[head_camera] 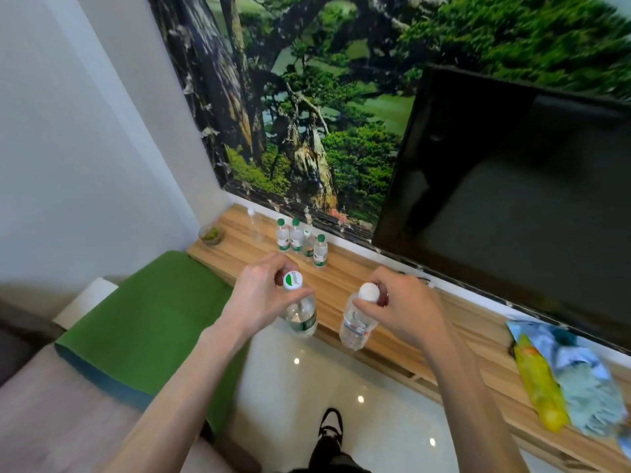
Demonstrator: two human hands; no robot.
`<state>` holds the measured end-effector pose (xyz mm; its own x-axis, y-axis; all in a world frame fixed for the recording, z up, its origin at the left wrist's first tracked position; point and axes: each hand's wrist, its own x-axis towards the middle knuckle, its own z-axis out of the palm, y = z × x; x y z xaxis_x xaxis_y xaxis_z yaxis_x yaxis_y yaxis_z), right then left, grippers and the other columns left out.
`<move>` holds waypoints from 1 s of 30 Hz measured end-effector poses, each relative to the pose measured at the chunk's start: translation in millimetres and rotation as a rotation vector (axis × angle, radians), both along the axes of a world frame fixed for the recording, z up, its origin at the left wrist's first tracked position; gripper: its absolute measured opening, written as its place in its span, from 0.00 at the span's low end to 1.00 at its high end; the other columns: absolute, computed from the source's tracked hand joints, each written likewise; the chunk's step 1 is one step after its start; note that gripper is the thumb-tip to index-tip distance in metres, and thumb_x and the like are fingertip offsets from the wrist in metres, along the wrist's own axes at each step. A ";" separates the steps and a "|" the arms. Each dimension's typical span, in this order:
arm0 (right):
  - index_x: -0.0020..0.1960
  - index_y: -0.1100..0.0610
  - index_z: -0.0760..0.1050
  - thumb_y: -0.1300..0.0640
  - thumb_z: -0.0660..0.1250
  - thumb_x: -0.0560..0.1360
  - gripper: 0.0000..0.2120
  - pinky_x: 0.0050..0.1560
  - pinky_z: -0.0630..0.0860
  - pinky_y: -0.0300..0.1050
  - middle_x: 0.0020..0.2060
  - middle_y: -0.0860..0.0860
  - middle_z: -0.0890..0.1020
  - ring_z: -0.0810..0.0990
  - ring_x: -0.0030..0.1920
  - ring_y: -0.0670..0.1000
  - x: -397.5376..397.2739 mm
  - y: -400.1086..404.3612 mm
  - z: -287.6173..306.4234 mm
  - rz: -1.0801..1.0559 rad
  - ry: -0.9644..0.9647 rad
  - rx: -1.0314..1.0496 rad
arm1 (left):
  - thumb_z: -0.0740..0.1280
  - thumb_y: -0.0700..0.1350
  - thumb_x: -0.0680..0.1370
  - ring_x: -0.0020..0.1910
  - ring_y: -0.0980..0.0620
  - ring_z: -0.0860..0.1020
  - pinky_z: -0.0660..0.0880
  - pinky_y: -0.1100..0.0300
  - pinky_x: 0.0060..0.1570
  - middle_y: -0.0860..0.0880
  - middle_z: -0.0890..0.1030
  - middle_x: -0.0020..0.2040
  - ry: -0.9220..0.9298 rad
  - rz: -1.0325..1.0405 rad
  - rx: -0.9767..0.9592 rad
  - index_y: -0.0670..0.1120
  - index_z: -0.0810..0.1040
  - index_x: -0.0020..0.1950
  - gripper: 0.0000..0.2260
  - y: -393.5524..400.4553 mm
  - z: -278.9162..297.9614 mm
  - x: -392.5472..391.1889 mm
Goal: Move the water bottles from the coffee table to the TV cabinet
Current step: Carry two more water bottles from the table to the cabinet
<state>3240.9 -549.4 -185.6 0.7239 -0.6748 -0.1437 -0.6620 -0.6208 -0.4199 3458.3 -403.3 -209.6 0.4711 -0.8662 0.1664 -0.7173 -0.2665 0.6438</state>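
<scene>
Delivery step — left hand point(259, 295) pinches green-capped bottle point(300, 312), right hand point(399, 308) white-capped bottle point(356, 322), above TV cabinet point(375, 322) edge. Next — lower both upright near bottle cluster point(302, 240).

we are seeing a brightly, evenly lit room, with soft light washing the white wall point(68, 131) pale. small ceiling lights are glinting as spots on the glossy floor point(341, 387). the dark tv screen point(512, 182) is reflecting dimly. motion blur is smearing the tree mural point(478, 29) at upper right and the snack bags point(563, 380); wide-angle distortion is bending the edges.
</scene>
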 end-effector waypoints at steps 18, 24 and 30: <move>0.53 0.44 0.70 0.35 0.65 0.78 0.14 0.44 0.79 0.50 0.44 0.43 0.82 0.81 0.44 0.50 107.1 -155.1 -38.7 -0.217 0.047 -0.100 | 0.76 0.51 0.76 0.42 0.62 0.73 0.69 0.72 0.41 0.57 0.76 0.51 -0.062 -0.214 0.162 0.49 0.80 0.60 0.15 -195.9 -41.9 100.8; 0.54 0.46 0.71 0.35 0.65 0.77 0.16 0.44 0.80 0.51 0.46 0.46 0.84 0.82 0.46 0.52 145.4 -179.2 -60.7 -0.333 0.098 -0.088 | 0.78 0.50 0.74 0.43 0.57 0.76 0.74 0.60 0.44 0.55 0.79 0.50 0.009 -0.340 0.184 0.50 0.81 0.56 0.14 -259.1 -69.9 157.1; 0.54 0.46 0.71 0.37 0.66 0.77 0.15 0.39 0.70 0.47 0.46 0.45 0.84 0.82 0.49 0.53 179.9 -199.7 -97.1 -0.466 0.136 -0.060 | 0.77 0.48 0.76 0.45 0.54 0.75 0.75 0.55 0.45 0.53 0.77 0.49 0.033 -0.490 0.165 0.50 0.80 0.55 0.11 -316.4 -108.7 194.3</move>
